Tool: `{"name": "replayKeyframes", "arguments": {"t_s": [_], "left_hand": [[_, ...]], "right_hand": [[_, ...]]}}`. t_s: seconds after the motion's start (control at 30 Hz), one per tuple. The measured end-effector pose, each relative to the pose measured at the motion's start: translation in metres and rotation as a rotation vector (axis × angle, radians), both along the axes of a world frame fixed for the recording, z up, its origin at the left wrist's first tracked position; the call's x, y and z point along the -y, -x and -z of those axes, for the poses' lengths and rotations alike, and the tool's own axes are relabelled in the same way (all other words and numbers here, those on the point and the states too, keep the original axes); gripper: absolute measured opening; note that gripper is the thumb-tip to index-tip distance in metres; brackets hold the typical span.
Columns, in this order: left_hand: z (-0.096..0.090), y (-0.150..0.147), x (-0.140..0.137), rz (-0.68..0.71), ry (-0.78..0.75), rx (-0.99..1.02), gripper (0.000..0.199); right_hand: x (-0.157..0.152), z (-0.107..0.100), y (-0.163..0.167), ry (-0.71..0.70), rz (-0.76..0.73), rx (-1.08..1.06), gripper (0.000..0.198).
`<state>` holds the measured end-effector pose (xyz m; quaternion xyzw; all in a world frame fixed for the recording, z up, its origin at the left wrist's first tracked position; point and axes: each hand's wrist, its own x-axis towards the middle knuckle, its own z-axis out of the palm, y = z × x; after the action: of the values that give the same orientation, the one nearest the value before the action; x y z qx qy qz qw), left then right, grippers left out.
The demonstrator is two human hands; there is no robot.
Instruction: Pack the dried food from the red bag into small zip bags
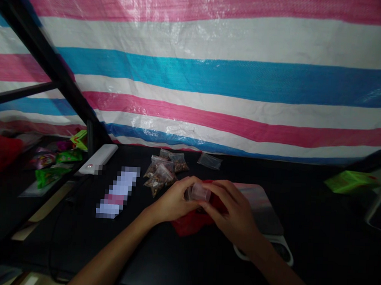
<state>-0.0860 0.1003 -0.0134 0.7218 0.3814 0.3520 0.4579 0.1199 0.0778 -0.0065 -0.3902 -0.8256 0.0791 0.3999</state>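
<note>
A small clear plastic cup (201,193) is between my two hands, tilted over a red plastic bag (187,226). My right hand (233,209) is closed on the cup, thumb and fingers on its right side. On the cup's left side, my left hand (175,202) curls with thumb and fingers around something clear, perhaps a small bag; its shape is mostly hidden. A little brown content shows in the red bag under the hands. Just beyond my left hand lie several small clear zip bags (162,175) filled with brown bits. A flat clear zip bag (210,161) lies farther back.
Right of the red bag sits a kitchen scale (263,211), partly behind my right arm. At left are a white power strip (98,159), a blurred-out paper (118,194) and green packets (48,176). A bright green box (351,182) stands right. Striped sheeting (214,75) hangs behind.
</note>
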Motion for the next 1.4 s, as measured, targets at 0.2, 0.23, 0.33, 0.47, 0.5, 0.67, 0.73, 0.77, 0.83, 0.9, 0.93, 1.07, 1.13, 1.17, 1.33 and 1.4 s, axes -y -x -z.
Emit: {"name": "replayKeyframes", "arguments": {"t_s": [0.2, 0.23, 0.33, 0.47, 0.5, 0.67, 0.73, 0.77, 0.83, 0.9, 0.93, 1.07, 1.13, 1.17, 1.33, 1.4], "left_hand": [[-0.007, 0.013, -0.008, -0.106, -0.044, -0.054, 0.018], [-0.007, 0.016, -0.010, -0.132, -0.050, -0.075, 0.018], [-0.005, 0.023, -0.014, -0.193, -0.062, -0.130, 0.017], [0.000, 0.020, -0.014, -0.235, -0.099, -0.174, 0.015], [0.000, 0.019, -0.014, -0.249, -0.120, -0.185, 0.015], [-0.008, 0.017, -0.010, -0.402, -0.355, -0.355, 0.015], [-0.012, 0.018, -0.007, -0.467, -0.460, -0.397, 0.014], [-0.014, 0.018, -0.005, -0.484, -0.498, -0.399, 0.014], [-0.017, 0.017, 0.000, -0.450, -0.546, -0.406, 0.012], [-0.020, 0.014, 0.006, -0.308, -0.584, -0.463, 0.008], [-0.021, 0.012, 0.009, -0.216, -0.601, -0.511, 0.005], [-0.024, 0.004, 0.018, 0.045, -0.699, -0.645, 0.007], [-0.025, 0.000, 0.022, 0.078, -0.765, -0.594, 0.008], [-0.025, -0.002, 0.024, 0.081, -0.787, -0.548, 0.008], [-0.024, -0.004, 0.027, 0.034, -0.663, -0.356, 0.007], [-0.022, 0.000, 0.025, -0.035, -0.598, -0.276, 0.014]], "right_hand": [[-0.006, -0.013, -0.007, 0.082, 0.186, 0.081, 0.021], [-0.007, -0.015, -0.007, 0.122, 0.167, 0.144, 0.018], [-0.006, -0.012, -0.005, 0.226, 0.049, 0.278, 0.018], [-0.001, -0.002, 0.005, 0.267, -0.074, 0.369, 0.018], [0.000, 0.001, 0.007, 0.265, -0.080, 0.384, 0.017], [-0.002, 0.007, 0.005, 0.283, 0.065, 0.434, 0.021], [-0.005, 0.007, 0.003, 0.305, 0.162, 0.446, 0.022], [-0.005, 0.006, 0.002, 0.314, 0.204, 0.454, 0.022], [-0.006, 0.005, 0.001, 0.324, 0.264, 0.481, 0.020], [-0.004, 0.004, 0.001, 0.327, 0.298, 0.512, 0.019], [-0.004, 0.004, 0.002, 0.327, 0.312, 0.527, 0.018], [-0.003, 0.006, 0.003, 0.309, 0.352, 0.552, 0.016], [-0.004, 0.006, 0.001, 0.303, 0.360, 0.530, 0.015], [-0.005, 0.005, 0.000, 0.300, 0.356, 0.503, 0.015], [-0.005, -0.005, -0.002, 0.291, 0.112, 0.297, 0.028], [-0.001, -0.004, 0.002, 0.264, -0.045, 0.308, 0.031]]}}
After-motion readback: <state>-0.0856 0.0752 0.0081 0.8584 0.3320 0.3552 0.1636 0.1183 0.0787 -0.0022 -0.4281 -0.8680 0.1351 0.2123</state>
